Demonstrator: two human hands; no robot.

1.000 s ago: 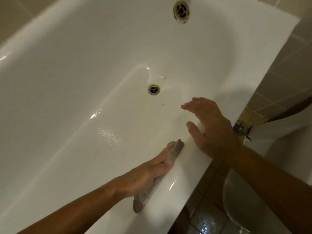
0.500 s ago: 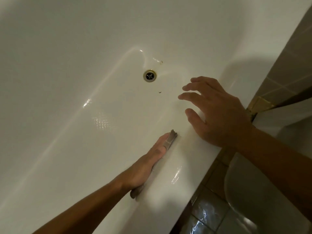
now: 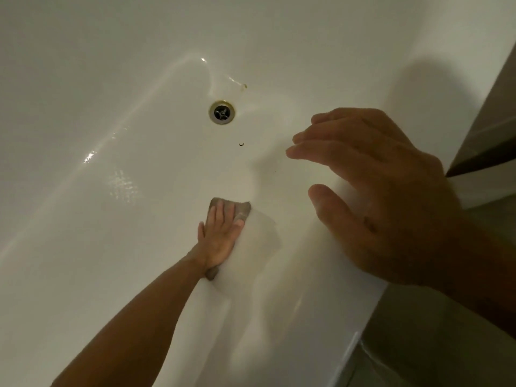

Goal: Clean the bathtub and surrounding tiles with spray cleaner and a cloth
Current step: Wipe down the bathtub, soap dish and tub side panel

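Two hands over one white bathtub (image 3: 83,247). Left hand (image 3: 220,236) laid flat on a grey-brown cloth (image 3: 240,209), fingers straight and close together, pressing it against the tub's inner wall just below the near rim (image 3: 321,317). Cloth seen only in part: a dull, slightly rough-looking patch past the fingertips, upper edge ragged, and a small dark corner peeking out under the heel of the palm. Rest of it hidden beneath the hand.

Right hand (image 3: 385,196) spread over the near rim toward the right edge, fingers loosely extended and slightly bent, thumb apart from the others, holding nothing. Whether the palm actually touched the rim: could not tell.

Tub surface glossy and smooth, with streaks of reflected light along the curve where the far wall met the floor. Round metal drain (image 3: 222,112) with a brassy ring and a cross-shaped grate set in the floor, well apart from the cloth. A brownish stain (image 3: 244,86) just beyond the drain, a small dark curled speck (image 3: 241,144) between drain and cloth, another tiny speck (image 3: 276,172) nearer the right hand.

Broad stretch of bare tub floor and far wall to the left. Rim rounded, dropping at the lower right to dim grey floor (image 3: 446,358). Dark-banded wall tile (image 3: 488,152) at the right edge.
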